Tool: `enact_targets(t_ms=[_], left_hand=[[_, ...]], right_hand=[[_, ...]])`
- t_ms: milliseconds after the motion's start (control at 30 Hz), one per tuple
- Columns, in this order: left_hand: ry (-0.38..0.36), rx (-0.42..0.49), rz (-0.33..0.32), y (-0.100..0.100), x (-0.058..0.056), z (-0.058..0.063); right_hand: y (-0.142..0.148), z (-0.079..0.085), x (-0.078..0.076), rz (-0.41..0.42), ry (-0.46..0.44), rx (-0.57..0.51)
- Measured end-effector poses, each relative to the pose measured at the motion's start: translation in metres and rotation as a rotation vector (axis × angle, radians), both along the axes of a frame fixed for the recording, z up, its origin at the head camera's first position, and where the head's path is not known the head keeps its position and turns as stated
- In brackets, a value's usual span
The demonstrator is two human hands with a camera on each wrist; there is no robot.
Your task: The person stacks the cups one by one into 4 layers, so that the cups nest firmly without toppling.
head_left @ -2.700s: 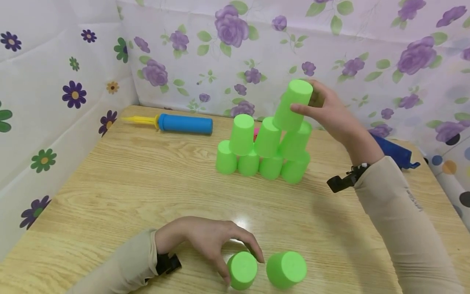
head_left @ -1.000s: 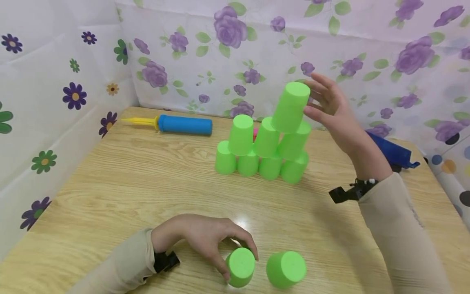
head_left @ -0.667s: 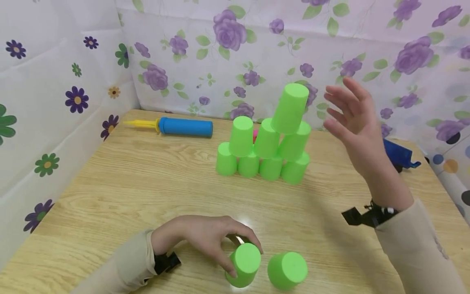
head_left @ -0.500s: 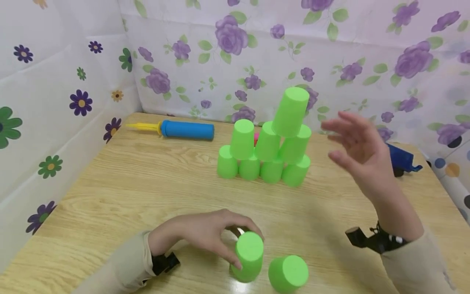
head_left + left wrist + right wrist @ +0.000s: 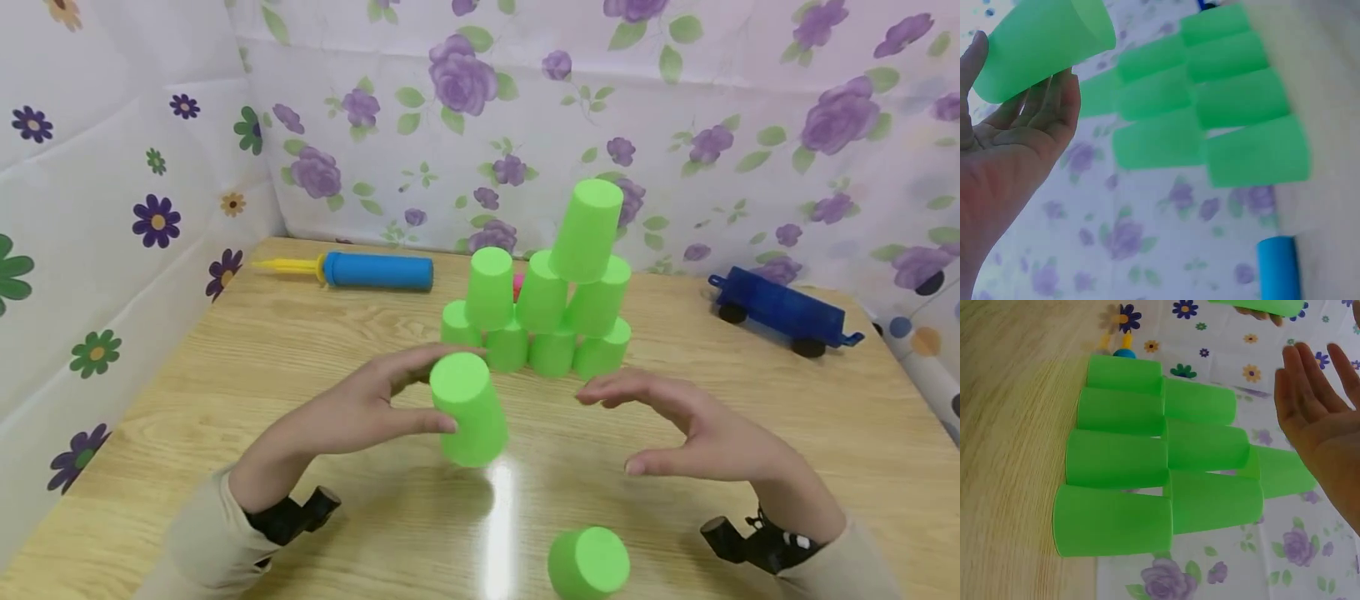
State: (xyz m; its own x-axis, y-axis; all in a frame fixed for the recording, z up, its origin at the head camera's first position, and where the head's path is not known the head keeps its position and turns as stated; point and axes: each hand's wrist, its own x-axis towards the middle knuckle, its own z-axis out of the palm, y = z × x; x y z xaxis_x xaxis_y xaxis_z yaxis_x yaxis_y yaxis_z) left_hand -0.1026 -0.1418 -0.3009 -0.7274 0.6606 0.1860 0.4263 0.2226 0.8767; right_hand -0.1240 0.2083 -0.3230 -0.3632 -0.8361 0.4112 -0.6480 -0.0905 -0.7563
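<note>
My left hand (image 5: 348, 412) grips an upside-down green plastic cup (image 5: 474, 417) between thumb and fingers, raised above the table in front of the stacked cups. The left wrist view also shows this held cup (image 5: 1041, 50). Behind it rises a stack of upturned green cups: several in the bottom row (image 5: 553, 354), three in the middle row (image 5: 491, 287), and one top cup (image 5: 588, 233) over the right-hand pair. My right hand (image 5: 705, 425) hovers right of the held cup with nothing in it, fingers apart from the thumb. One loose cup (image 5: 588, 562) stands upturned near the front edge.
A blue hand pump (image 5: 378, 271) with a yellow nozzle lies at the back left. At the back right sits a blue toy trailer (image 5: 780, 308) with black wheels. Something pink (image 5: 518, 285) shows partly behind the stack. Flowered cloth (image 5: 375, 100) hangs behind the table.
My right hand let go of the top cup, drew right, then came down toward the front. My left hand lifted its cup off the table and carried it forward, toward the stack.
</note>
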Motion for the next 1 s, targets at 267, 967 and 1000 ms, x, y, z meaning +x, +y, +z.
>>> enact_targets(t_ms=[267, 967, 1000], left_hand=[[0.125, 0.174, 0.165, 0.01, -0.016, 0.026], [0.179, 0.264, 0.311, 0.06, -0.095, 0.064], [0.181, 0.258, 0.295, 0.06, -0.099, 0.062]], right_hand=[[-0.008, -0.011, 0.004, 0.194, -0.018, 0.221], [-0.029, -0.04, 0.009, 0.563, -0.197, 0.359], [-0.029, -0.04, 0.009, 0.559, -0.194, 0.362]])
